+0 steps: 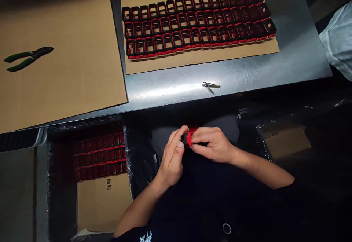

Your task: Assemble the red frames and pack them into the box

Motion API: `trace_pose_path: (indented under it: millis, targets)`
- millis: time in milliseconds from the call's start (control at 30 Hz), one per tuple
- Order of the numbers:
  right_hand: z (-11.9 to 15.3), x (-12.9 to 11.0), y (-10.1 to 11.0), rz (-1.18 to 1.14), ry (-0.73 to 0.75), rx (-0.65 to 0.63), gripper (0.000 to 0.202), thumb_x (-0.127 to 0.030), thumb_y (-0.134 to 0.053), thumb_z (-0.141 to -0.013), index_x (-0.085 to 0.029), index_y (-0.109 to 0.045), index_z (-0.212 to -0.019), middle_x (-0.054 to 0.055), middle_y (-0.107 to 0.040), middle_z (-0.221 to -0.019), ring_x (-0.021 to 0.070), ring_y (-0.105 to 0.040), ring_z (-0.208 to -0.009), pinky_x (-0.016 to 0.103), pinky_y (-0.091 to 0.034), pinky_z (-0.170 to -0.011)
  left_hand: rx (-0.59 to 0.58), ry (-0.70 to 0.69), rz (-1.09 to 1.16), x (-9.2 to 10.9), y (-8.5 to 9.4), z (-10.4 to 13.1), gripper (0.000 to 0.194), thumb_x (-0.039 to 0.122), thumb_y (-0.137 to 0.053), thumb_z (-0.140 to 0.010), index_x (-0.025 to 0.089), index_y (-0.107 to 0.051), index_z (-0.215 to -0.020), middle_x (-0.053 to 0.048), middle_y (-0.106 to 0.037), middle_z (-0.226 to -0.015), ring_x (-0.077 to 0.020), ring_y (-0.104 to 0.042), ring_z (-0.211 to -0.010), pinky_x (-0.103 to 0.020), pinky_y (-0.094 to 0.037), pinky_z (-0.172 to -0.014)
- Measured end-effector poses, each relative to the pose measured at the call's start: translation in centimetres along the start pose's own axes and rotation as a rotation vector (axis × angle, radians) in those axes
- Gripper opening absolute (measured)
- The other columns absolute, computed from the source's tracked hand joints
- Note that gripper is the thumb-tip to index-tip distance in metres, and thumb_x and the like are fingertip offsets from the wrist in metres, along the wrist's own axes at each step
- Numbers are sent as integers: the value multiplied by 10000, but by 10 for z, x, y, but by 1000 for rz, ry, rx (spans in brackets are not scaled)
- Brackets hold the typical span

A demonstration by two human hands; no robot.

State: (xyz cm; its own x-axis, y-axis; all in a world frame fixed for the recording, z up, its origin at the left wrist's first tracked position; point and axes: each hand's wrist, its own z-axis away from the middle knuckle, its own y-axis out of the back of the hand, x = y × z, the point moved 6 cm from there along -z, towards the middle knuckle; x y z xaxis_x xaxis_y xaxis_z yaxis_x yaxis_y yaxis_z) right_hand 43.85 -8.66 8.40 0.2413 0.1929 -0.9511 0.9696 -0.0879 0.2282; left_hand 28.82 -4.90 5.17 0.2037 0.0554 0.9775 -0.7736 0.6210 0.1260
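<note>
Between my two hands, over my lap and just in front of the table edge, is a small red and black plastic part (pixel 188 139). My left hand (pixel 173 156) grips its black side, thumb toward me and fingers along the far side. My right hand (pixel 213 143) pinches its red side between thumb and fingers. Much of the part is hidden by the fingers. Beyond the hands, rows of red and black rectangular frames (pixel 196 35) stand on a cardboard sheet (pixel 165 65). A small pair of nippers (pixel 211 87) lies on the metal table (pixel 170 90).
Green-handled pliers (pixel 29 58) rest on a cardboard sheet (pixel 79 88) at the left. Below, a plastic-lined box (pixel 60 198) holds more red and black frames (pixel 101 154) on cardboard. Another cardboard piece (pixel 287 141) lies low at the right. Pale cloth (pixel 339 40) shows at the right edge.
</note>
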Motion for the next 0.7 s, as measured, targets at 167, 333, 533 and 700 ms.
trace_pose_path:
  millis: [167, 333, 533, 700]
  targets:
    - [1, 9, 1, -69, -39, 23, 156, -84, -690, -849, -199, -795, -858, 50, -791, -880, 161, -745, -798, 258, -594, -759, -73, -158, -164, 10, -1, 1, 516, 367, -412, -1030, 304, -404, -1542, -89, -480, -1522, -278, -453, -1424, -503, -386, -1190]
    - [3, 10, -1, -55, -23, 20, 161, -91, -694, -859, -211, -801, -866, 53, -798, -930, 162, -753, -824, 256, -599, -772, -81, -224, -299, 20, -5, 0, 657, 393, -546, -958, 257, -336, -1565, -142, -466, -1487, -306, -479, -1393, -509, -461, -1130]
    - [5, 6, 1, 89, 88, 41, 152, -97, -681, -869, -210, -783, -861, 54, -797, -912, 172, -752, -811, 269, -608, -747, -12, -245, -351, 26, -4, -6, 618, 477, -637, -927, 224, -469, -1466, -154, -540, -1404, -296, -570, -1304, -473, -542, -1051]
    - [4, -1, 4, 209, 176, 88, 140, -105, -665, -887, -208, -755, -853, 67, -799, -945, 181, -756, -826, 287, -623, -741, 62, -264, -312, 26, -3, -4, 703, 372, -736, -882, 284, -413, -1501, -127, -550, -1457, -286, -568, -1334, -488, -508, -1109]
